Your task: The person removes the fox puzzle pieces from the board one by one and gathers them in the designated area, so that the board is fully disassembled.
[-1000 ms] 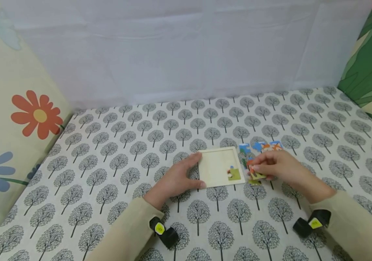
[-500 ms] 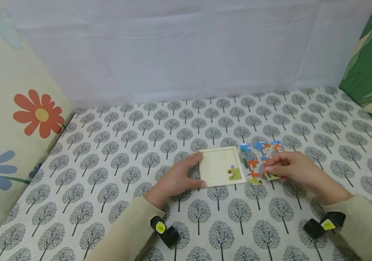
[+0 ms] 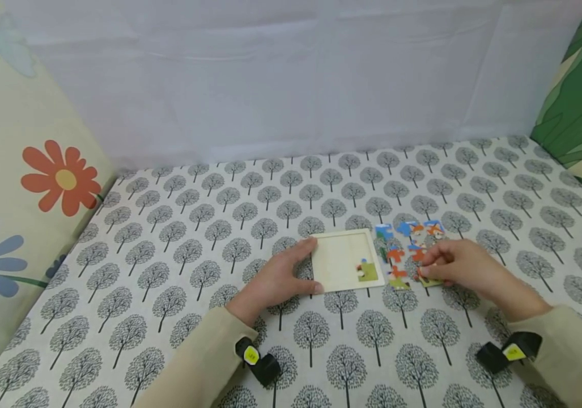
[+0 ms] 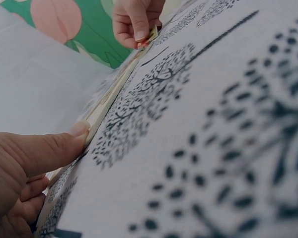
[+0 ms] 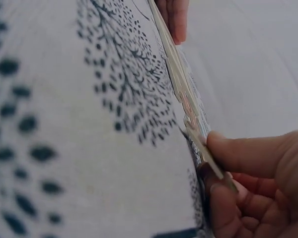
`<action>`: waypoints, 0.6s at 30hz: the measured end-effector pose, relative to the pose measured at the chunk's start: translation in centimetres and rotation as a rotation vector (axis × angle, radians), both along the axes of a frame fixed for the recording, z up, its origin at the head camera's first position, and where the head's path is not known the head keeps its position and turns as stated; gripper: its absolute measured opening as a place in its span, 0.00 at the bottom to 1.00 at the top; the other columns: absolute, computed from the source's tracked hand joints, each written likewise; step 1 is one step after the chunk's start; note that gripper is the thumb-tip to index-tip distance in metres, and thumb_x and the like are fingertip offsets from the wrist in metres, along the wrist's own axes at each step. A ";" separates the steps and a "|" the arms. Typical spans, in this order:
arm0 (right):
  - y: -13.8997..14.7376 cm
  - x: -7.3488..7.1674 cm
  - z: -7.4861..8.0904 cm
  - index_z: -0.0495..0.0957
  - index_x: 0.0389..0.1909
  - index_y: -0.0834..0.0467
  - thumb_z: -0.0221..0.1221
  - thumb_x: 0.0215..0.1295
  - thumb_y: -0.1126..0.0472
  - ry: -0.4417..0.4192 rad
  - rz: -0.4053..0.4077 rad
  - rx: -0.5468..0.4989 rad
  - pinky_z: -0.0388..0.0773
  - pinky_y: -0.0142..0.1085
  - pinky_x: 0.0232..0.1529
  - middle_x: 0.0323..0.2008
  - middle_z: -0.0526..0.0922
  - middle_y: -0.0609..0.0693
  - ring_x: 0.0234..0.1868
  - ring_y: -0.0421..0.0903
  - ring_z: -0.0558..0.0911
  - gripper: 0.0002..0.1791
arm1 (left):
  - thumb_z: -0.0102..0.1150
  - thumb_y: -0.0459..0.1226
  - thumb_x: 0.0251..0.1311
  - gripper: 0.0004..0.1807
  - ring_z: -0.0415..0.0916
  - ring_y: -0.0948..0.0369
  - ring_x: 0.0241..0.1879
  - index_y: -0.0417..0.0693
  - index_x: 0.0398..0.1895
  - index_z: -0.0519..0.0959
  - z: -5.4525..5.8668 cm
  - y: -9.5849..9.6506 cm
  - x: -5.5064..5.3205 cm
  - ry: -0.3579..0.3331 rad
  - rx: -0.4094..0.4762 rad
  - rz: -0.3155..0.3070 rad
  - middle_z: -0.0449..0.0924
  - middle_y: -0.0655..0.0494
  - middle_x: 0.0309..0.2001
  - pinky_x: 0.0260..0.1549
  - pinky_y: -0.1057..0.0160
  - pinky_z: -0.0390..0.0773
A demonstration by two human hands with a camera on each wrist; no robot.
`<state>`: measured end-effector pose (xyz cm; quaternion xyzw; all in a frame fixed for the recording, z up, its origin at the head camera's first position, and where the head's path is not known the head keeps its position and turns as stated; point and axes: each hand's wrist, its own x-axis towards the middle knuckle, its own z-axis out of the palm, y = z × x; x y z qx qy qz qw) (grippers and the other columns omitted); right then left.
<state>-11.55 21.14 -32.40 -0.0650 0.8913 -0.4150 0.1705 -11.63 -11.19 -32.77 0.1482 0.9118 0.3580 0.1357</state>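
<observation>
A shallow wooden puzzle tray [image 3: 336, 258] lies on the patterned cloth, with one green piece [image 3: 368, 272] set in its near right corner. My left hand [image 3: 280, 277] holds the tray's left side, thumb at the near corner and index finger at the far one. To the right of the tray, my right hand [image 3: 466, 271] pinches a puzzle piece [image 5: 211, 158] between thumb and fingers, low over the cloth and slightly tilted. Its green and red picture side partly shows in the head view. Fingers cover the rest of it.
Several loose puzzle pieces lie right of the tray: a blue-topped piece [image 3: 385, 231], orange fox-face pieces [image 3: 434, 230] and an orange-and-green piece [image 3: 399, 280]. A white cloth backdrop [image 3: 270, 85] rises behind the table; flower-printed panels [image 3: 61, 181] stand at the sides.
The right hand has moved right, away from the tray's edge, with the piece, uncovering loose pieces there; lately it has shifted only slightly. The left hand and tray stay put.
</observation>
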 end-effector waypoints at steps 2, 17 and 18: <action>-0.1 0.1 0.1 0.77 0.36 0.62 0.64 0.56 0.55 0.026 -0.003 0.055 0.77 0.34 0.25 0.25 0.78 0.49 0.25 0.44 0.75 0.14 | 0.71 0.41 0.43 0.49 0.47 0.56 0.71 0.50 0.70 0.55 0.0 0.0 0.0 -0.001 -0.004 0.001 0.50 0.58 0.72 0.69 0.54 0.47; -0.8 0.4 1.1 0.74 0.36 0.60 0.66 0.52 0.49 0.153 0.000 0.302 0.65 0.33 0.21 0.24 0.74 0.49 0.23 0.44 0.68 0.21 | 0.70 0.42 0.43 0.50 0.47 0.56 0.71 0.51 0.70 0.55 0.1 0.0 0.0 0.003 -0.011 -0.002 0.50 0.58 0.72 0.69 0.54 0.47; -0.8 0.4 1.1 0.74 0.36 0.60 0.66 0.52 0.49 0.158 0.007 0.312 0.65 0.33 0.22 0.24 0.74 0.49 0.24 0.44 0.69 0.21 | 0.70 0.42 0.43 0.50 0.47 0.56 0.71 0.51 0.70 0.55 0.1 0.0 0.0 0.003 -0.011 -0.003 0.50 0.58 0.72 0.69 0.53 0.47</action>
